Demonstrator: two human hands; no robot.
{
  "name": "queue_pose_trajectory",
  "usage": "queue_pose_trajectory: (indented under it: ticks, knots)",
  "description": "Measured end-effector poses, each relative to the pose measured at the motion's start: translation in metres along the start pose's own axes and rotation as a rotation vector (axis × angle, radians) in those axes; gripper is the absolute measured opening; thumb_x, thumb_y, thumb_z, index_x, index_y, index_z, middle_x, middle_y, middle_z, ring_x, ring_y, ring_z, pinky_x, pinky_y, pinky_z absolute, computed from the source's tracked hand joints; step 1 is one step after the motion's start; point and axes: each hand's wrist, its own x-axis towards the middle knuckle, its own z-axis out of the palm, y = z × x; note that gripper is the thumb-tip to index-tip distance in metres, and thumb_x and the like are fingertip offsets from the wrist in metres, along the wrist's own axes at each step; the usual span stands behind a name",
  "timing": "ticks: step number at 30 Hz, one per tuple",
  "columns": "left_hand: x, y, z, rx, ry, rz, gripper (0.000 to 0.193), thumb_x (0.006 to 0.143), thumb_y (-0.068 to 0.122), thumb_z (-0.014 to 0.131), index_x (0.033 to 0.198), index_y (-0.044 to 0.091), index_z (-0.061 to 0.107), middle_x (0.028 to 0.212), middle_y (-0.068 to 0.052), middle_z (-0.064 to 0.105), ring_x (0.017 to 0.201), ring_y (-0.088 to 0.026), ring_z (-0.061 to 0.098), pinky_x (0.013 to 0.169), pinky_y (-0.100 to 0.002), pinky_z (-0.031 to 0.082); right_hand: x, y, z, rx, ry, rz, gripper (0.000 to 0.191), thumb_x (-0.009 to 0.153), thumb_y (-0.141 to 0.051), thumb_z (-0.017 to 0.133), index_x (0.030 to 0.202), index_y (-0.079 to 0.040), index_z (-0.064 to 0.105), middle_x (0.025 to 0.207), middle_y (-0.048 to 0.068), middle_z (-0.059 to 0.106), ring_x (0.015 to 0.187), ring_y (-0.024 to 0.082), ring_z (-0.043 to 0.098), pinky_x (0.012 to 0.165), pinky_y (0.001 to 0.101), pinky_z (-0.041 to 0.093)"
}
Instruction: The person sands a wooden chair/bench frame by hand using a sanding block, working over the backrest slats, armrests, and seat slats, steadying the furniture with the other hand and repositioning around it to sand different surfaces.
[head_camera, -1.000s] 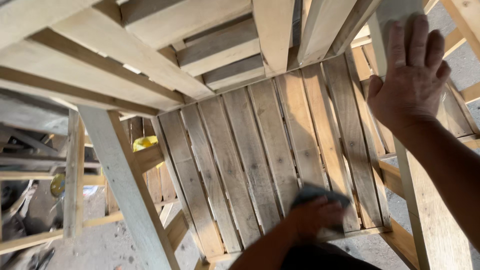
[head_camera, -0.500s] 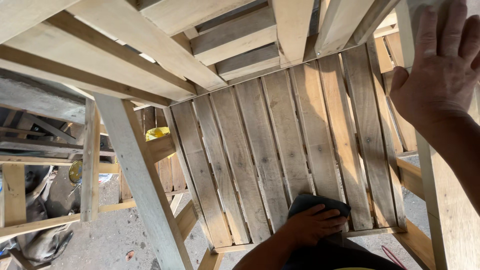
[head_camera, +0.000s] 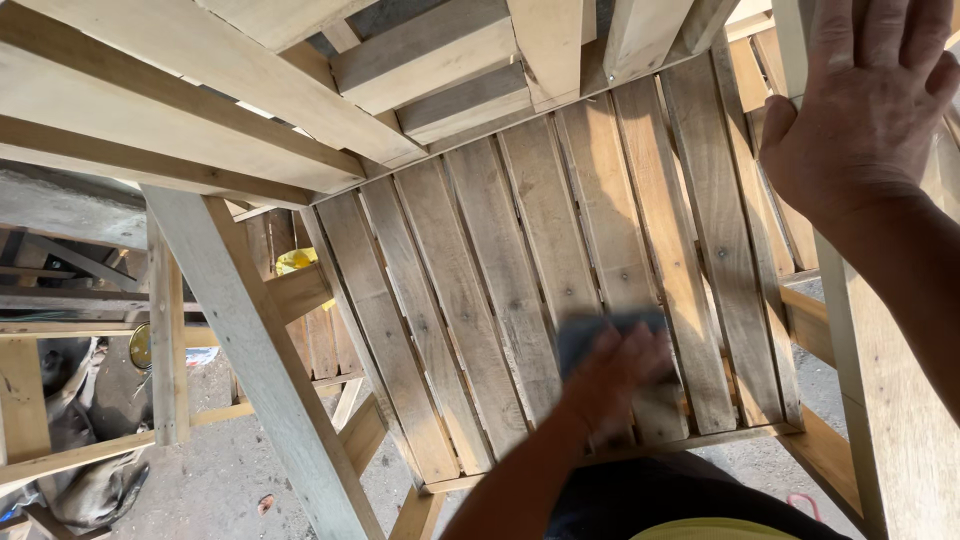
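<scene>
Left hand (head_camera: 610, 375) presses grey pad (head_camera: 600, 335) near seat's (head_camera: 480, 280) edge

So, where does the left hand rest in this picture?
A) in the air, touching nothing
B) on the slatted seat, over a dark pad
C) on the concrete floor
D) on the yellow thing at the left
B: the left hand presses a dark pad against the slats, while the right hand lies on a wooden rail.

Open slats, crowded edges

The slatted seat (head_camera: 500, 290) is lying open to a hand — stacked frames (head_camera: 250, 90) are overhanging its far edge, and a slanted leg (head_camera: 250, 370) is blocking the left.
</scene>
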Motion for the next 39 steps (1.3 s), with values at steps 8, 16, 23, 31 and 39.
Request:
queue_pose_trajectory:
  ticks: [8, 16, 23, 31, 39]
  knots:
    - [0.015, -0.039, 0.008, -0.097, -0.005, 0.188, 0.081, 0.082, 0.011, 0.06, 0.159, 0.021, 0.039, 0.172, 0.003, 0.021, 0.159, -0.022, 0.019, 0.131, -0.046, 0.017, 0.003, -0.011, -0.014, 0.007, -0.022, 0.011, 0.098, 0.1, -0.022, 0.073, 0.17, -0.006, 0.005, 0.173, 0.027, 0.01, 0.154, 0.048, 0.017, 0.114, 0.0631, 0.035]
    - [0.011, -0.042, -0.034, 0.065, 0.02, -0.243, 0.078, 0.083, 0.01, 0.064, 0.156, 0.011, 0.036, 0.173, -0.007, 0.02, 0.157, -0.03, 0.014, 0.125, -0.056, 0.014, 0.006, -0.014, -0.022, 0.011, -0.017, 0.026, 0.102, 0.098, -0.02, 0.074, 0.172, -0.007, 0.004, 0.171, 0.027, 0.01, 0.155, 0.048, 0.017, 0.113, 0.0639, 0.034]
    - [-0.029, -0.029, 0.007, -0.207, -0.197, 0.199, 0.097, 0.074, 0.003, 0.074, 0.159, 0.019, 0.03, 0.17, -0.001, 0.017, 0.156, -0.024, 0.011, 0.127, -0.052, 0.014, 0.014, -0.009, -0.021, 0.05, -0.063, 0.059, 0.102, 0.097, -0.02, 0.069, 0.174, -0.008, 0.003, 0.174, 0.027, 0.002, 0.156, 0.054, 0.012, 0.112, 0.0663, 0.03]
    - [0.038, -0.09, -0.088, -0.093, 0.632, -0.399, 0.064, 0.102, 0.007, 0.053, 0.16, 0.014, 0.027, 0.17, -0.008, 0.021, 0.157, -0.031, 0.017, 0.125, -0.058, 0.013, 0.012, -0.008, -0.016, 0.215, 0.009, -0.038, 0.087, 0.102, -0.016, 0.06, 0.171, 0.0, 0.009, 0.174, 0.031, 0.007, 0.161, 0.055, 0.009, 0.128, 0.0691, 0.015]
    - [-0.023, -0.029, -0.033, -0.127, -0.117, 0.119, 0.084, 0.081, 0.002, 0.062, 0.157, 0.021, 0.031, 0.168, -0.001, 0.018, 0.155, -0.024, 0.017, 0.127, -0.053, 0.012, 0.022, -0.02, -0.045, -0.98, -0.139, -0.663, 0.058, 0.101, -0.041, 0.045, 0.158, -0.034, 0.039, 0.173, -0.009, 0.025, 0.157, 0.019, 0.024, 0.127, 0.0575, 0.011]
